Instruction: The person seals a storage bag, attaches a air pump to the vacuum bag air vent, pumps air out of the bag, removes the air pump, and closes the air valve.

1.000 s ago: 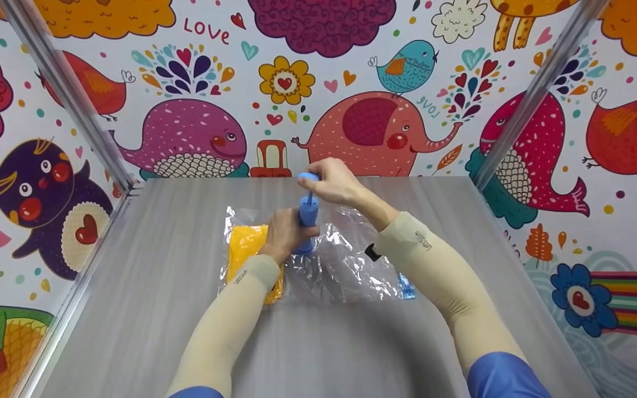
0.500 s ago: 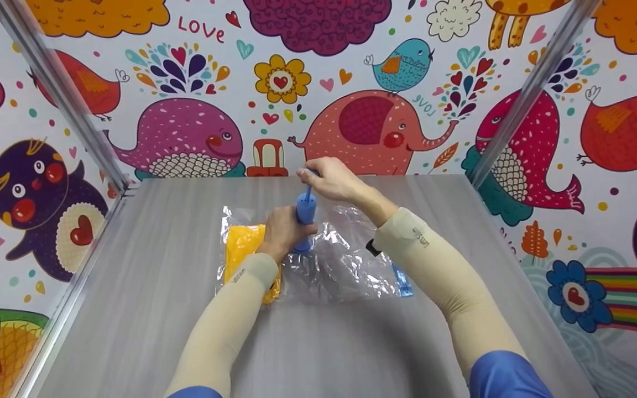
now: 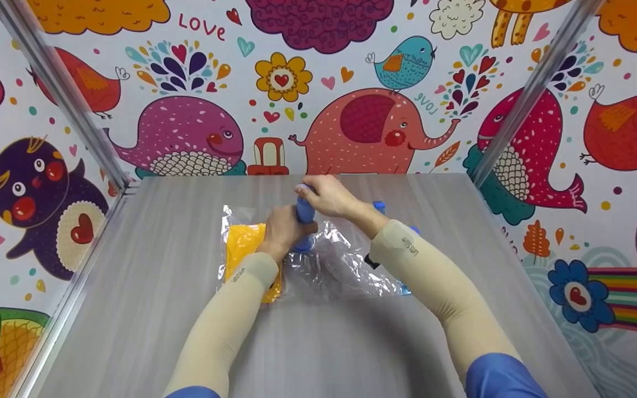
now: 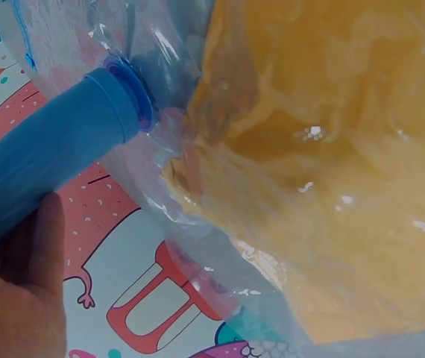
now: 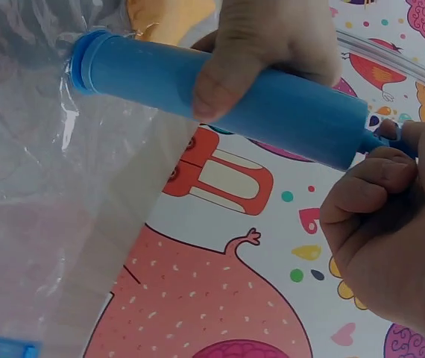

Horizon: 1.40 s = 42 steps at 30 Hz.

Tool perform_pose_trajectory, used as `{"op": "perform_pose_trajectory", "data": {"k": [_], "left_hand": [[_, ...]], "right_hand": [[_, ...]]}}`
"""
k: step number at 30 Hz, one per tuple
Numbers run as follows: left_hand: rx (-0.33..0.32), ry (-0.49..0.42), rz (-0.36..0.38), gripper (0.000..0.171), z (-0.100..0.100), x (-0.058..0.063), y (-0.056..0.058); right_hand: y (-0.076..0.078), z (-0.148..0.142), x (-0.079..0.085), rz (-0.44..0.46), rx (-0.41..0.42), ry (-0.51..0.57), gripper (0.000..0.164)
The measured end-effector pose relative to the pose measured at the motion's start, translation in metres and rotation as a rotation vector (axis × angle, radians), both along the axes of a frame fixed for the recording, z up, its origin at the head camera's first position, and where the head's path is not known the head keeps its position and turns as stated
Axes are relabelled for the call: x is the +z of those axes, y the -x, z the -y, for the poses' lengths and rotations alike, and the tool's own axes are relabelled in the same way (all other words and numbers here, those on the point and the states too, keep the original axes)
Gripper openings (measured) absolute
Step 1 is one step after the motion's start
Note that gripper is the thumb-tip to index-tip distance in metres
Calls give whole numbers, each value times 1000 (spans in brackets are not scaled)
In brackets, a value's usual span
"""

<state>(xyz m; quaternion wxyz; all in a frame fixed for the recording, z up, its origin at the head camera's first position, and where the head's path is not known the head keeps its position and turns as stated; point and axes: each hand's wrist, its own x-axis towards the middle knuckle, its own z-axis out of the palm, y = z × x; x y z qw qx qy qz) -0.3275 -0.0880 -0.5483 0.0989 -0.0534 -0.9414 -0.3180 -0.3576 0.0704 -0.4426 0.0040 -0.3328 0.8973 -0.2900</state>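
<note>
A blue hand pump (image 3: 304,211) stands upright on a clear plastic bag (image 3: 324,276), its base against the film. My left hand (image 3: 284,229) grips the pump's barrel, thumb wrapped across it, as the right wrist view also shows. Above it, my right hand (image 3: 329,195) holds the handle at the pump's top; in the right wrist view its curled fingers (image 5: 369,186) sit close to the barrel's end, with only a short bit of rod showing. Inside the bag's left part lies a folded yellow item (image 3: 244,243), apparently soft; its kind is unclear.
Beneath the bag is a grey wood-grain table (image 3: 147,309). Small blue pieces (image 3: 379,207) show at the bag's right side, beside a black mark (image 3: 371,262) partly under the right sleeve. Patterned walls and metal posts (image 3: 509,132) enclose the table's back and sides.
My right hand has come down with the pump handle, from above the barrel to right at its top. Blue pieces by the bag's right side have come into sight. The left hand stays in place.
</note>
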Motion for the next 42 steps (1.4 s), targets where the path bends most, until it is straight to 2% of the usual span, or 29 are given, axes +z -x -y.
{"op": "perform_pose_trajectory", "data": {"k": [7,14,19,23,28,33,39,42], "left_hand": [[18,-11,42,32,0,3,0],[19,-15,51,34,1,2,0],[6,8,44,33,2,1,0],[-9,9,52,31,1,2,0],[-3,-36,41,31,-1,-2,1],[-12,-37,49,28,-2,-5,-1],[-21,-25,12,29,0,-1,0],[-24,-29,22,29,1,0,1]], "right_hand": [[1,2,-13,-22,-19,67,32],[0,2,-14,-6,-24,73,32],[-3,3,-14,27,-45,118,30],[-5,3,-10,47,-83,169,29],[-4,2,-2,-9,-98,184,34],[-8,-2,5,-9,-74,170,35],[-8,-4,12,-21,-55,116,35],[-6,-5,13,-28,-46,89,34]]}}
